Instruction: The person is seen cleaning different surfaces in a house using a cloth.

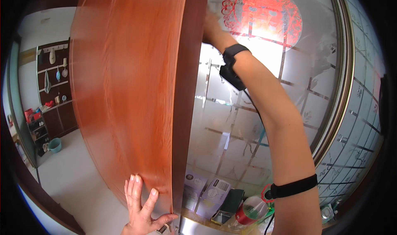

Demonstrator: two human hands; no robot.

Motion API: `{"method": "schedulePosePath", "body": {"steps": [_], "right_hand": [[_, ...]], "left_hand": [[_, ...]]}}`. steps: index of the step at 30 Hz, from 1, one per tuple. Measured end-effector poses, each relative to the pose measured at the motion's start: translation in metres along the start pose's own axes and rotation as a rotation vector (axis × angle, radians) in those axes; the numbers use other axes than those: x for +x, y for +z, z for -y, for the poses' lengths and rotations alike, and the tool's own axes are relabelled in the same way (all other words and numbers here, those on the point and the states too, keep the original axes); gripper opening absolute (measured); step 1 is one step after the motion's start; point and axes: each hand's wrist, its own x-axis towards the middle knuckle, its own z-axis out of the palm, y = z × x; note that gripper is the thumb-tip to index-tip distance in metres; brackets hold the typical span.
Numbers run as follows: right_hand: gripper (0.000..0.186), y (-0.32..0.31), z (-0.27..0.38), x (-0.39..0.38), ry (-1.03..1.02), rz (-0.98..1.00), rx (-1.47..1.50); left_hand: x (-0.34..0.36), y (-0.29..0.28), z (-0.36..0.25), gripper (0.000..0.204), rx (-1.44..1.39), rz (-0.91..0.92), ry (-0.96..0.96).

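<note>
A tall reddish-brown wooden door (132, 90) stands upright before me, its darker edge (184, 111) turned toward me. My left hand (142, 206) rests against the lower part of its face, fingers stretched and spread, thumb reaching to the edge. Close to the thumb, part of a metal fitting (164, 228) shows. My right arm reaches up past the door's edge on the right. The right hand (213, 25) is blurred and partly hidden behind that edge, so its fingers cannot be made out. A black strap with a small device (235, 67) sits on the right wrist.
Frosted patterned glass (248, 123) with a round red decoration (264, 17) stands behind my right arm. Below it are purple boxes (213, 195) and a red-and-white tub (250, 210). Far left, a teal bucket (55, 145) sits on the floor beside a brown rack (53, 77).
</note>
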Motion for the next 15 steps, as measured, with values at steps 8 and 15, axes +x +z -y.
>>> {"method": "schedulePosePath", "body": {"steps": [8, 15], "right_hand": [[0.034, -0.079, 0.108, -0.189, -0.523, 0.532, 0.176], [0.035, -0.188, 0.103, -0.324, -0.602, 0.725, 0.721]], "left_hand": [[0.007, 0.029, 0.005, 0.113, -0.074, -0.012, 0.006], [0.008, 0.018, -0.015, 0.105, -0.060, -0.096, -0.102]]}}
